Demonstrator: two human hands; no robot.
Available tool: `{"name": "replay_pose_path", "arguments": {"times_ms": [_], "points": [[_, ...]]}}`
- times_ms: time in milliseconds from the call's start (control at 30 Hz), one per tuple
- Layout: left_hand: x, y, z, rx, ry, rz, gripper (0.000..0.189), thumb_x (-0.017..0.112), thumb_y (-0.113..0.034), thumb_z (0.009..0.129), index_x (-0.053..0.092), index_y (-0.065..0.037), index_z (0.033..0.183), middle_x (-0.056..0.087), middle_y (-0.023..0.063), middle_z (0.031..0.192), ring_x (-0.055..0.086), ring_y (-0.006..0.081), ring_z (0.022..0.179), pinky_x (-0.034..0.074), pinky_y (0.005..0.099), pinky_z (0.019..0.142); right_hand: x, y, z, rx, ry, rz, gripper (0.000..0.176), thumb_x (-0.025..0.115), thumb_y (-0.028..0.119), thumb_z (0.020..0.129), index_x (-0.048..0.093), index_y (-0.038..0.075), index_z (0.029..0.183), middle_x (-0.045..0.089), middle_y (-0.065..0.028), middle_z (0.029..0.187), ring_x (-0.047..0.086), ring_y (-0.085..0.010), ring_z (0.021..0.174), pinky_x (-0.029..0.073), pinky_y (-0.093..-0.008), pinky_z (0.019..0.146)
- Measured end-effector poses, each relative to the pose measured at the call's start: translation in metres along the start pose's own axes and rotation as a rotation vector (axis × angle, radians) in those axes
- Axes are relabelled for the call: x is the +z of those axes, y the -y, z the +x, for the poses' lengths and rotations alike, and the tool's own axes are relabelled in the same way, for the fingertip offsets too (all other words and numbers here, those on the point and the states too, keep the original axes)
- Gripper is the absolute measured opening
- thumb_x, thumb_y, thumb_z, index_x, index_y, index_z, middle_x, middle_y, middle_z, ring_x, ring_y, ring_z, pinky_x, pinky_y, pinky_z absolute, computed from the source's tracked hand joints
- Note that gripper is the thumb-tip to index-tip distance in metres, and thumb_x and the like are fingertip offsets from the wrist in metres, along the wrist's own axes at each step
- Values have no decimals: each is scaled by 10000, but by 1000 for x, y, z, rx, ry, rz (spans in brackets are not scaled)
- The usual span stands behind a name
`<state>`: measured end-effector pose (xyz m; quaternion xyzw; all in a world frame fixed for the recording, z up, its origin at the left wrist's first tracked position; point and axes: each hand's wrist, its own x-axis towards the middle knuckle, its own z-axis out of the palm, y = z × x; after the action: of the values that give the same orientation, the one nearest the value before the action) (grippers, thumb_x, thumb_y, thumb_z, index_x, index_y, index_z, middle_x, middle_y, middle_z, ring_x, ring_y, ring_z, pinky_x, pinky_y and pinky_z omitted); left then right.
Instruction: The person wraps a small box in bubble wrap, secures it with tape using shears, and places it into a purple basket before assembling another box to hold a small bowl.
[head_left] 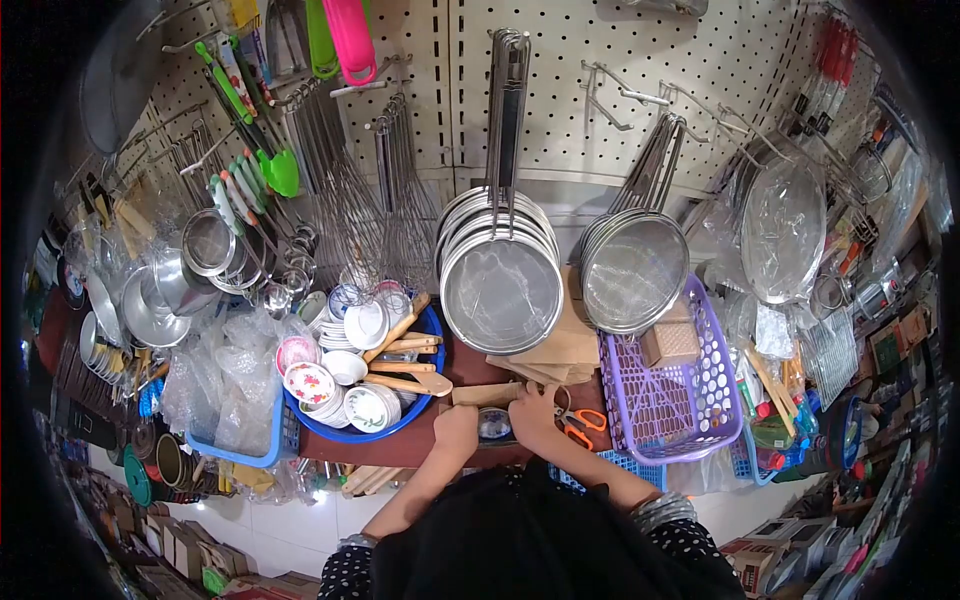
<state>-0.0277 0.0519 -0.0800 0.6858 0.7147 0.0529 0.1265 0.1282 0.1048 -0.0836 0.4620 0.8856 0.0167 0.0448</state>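
My left hand [457,430] is closed at the left end of a folded piece of brown paper [487,394]. My right hand [533,412] grips the right end of the same piece, fingers pressed together. Between my hands, just below the paper, lies a small oval thing with a dark rim and a pale blue middle [493,424]; its kind does not show. Orange-handled scissors [585,424] lie right of my right hand. Behind the hands, flat brown paper sheets [545,362] rest on the dark red table [470,365].
On the left, a blue basin [432,330] holds small bowls and wooden spatulas. A purple basket [735,405] containing a brown box [671,343] stands right. Large strainers [502,295] hang low over the table's back. A blue basket [245,452] with plastic-wrapped goods sits farther left.
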Motion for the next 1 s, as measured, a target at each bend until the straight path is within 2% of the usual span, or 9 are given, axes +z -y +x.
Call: {"name": "replay_pose_path", "arguments": {"times_ms": [167, 433, 533, 600, 667, 700, 800, 833, 1000], "points": [[3, 3, -2, -3, -23, -26, 93, 620, -27, 774, 675, -52, 844, 691, 186, 829, 703, 319, 786, 574, 417, 665, -5, 0, -3, 3, -15, 20, 148, 632, 157, 747, 751, 86, 798, 635, -99, 1027, 489, -270, 1096, 307, -559, 915], [-52, 0, -31, 47, -349, -514, 82, 620, -99, 857, 647, -30, 892, 679, 162, 880, 655, 358, 782, 530, 429, 677, -23, -5, -14, 20, -297, 234, 91, 728, 243, 721, 732, 176, 783, 606, -12, 911, 549, -215, 1008, 312, -469, 788], [-68, 12, -46, 4, -447, -628, 117, 644, -106, 860, 668, -33, 948, 677, 162, 871, 657, 335, 751, 525, 407, 665, -46, 4, -14, 55, -232, 407, 133, 713, 218, 736, 739, 165, 856, 628, -37, 957, 531, -238, 1047, 313, -500, 866], [-83, 23, -58, -89, -473, -684, 121, 647, -109, 863, 675, -36, 956, 679, 157, 866, 659, 317, 736, 524, 391, 659, -55, 16, -11, 27, -279, 466, 126, 707, 250, 772, 732, 174, 869, 628, -20, 894, 559, -233, 987, 324, -503, 861], [-91, 40, -64, -164, -569, -642, 122, 652, -116, 863, 676, -32, 948, 684, 150, 882, 658, 306, 728, 522, 386, 654, -62, 29, -7, -12, -282, 600, 127, 707, 268, 784, 727, 173, 866, 625, -14, 864, 574, -239, 956, 338, -525, 856], [-95, 49, -68, -202, -614, -620, 123, 654, -120, 862, 676, -31, 944, 686, 147, 890, 657, 300, 724, 520, 383, 651, -62, 39, -4, -50, -354, 615, 126, 706, 275, 795, 716, 162, 849, 623, -19, 822, 599, -251, 862, 414, -492, 809], [-98, 86, -77, -301, -674, -480, 128, 652, -134, 868, 674, -39, 951, 690, 142, 922, 656, 304, 790, 511, 397, 702, -75, 68, 6, -175, -348, 791, 122, 700, 260, 807, 704, 142, 836, 624, -34, 796, 617, -244, 738, 488, -410, 703], [-97, 99, -79, -325, -691, -419, 131, 652, -138, 869, 672, -42, 956, 689, 142, 929, 653, 310, 810, 507, 405, 718, -90, 80, 7, -194, -328, 878, 121, 688, 253, 831, 693, 136, 862, 637, -44, 785, 630, -236, 650, 501, -341, 595], [-88, 141, -80, -287, -753, -252, 180, 659, -153, 857, 655, -40, 997, 677, 134, 912, 631, 338, 838, 493, 441, 741, -88, 130, 25, -220, -161, 900, 179, 675, 276, 862, 658, 101, 898, 673, -64, 821, 672, -255, 697, 520, -370, 592]]}}
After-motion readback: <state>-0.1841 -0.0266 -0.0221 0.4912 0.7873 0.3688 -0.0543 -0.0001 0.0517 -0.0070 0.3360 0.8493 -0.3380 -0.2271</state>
